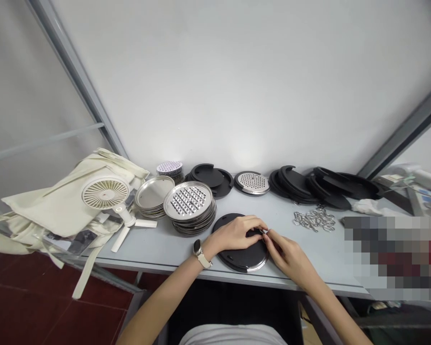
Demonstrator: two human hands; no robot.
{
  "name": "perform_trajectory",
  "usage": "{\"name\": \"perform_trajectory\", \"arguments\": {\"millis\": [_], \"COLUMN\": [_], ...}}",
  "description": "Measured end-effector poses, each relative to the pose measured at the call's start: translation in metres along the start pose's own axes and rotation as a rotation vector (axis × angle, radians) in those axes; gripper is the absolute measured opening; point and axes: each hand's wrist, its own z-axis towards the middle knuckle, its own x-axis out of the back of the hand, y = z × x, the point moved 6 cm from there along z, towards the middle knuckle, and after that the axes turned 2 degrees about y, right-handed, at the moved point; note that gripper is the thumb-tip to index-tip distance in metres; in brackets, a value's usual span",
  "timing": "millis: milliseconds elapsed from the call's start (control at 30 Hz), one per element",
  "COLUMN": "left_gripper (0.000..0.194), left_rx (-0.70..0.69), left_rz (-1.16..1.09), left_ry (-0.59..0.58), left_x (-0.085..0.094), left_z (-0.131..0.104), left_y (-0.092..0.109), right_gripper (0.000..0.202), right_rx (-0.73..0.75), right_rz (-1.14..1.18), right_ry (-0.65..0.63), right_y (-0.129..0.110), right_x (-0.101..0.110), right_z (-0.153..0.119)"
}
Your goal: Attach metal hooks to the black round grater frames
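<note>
With the left hand (pixel 237 233) laid palm-down and curved over the top, partly covers a round black disc (pixel 249 258) lying flat near the front edge of the table (pixel 154 247). With the right hand (pixel 287 254) narrowed to a pinch against the left fingertips, works at the disc's right side, too small and hidden there to tell of anything gripped by either. Has a stack of grater plates (pixel 189 201) to the left and a loose pile of metal hooks (pixel 314 219) farther off, to the right.
</note>
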Motion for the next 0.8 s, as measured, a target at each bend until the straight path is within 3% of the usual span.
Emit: {"name": "perform_trajectory", "arguments": {"millis": [800], "left_gripper": [0.024], "left_rx": [0.027], "left_rz": [0.006], "left_ry": [-0.010], "left_x": [-0.0005], "left_z": [0.0004], "left_y": [-0.0010], "right_gripper": [0.022], "right_rx": [-0.064], "right_rz": [0.055], "right_ry": [-0.051], "right_y": [0.0006], "right_x": [0.0005], "right_z": [0.0016]}}
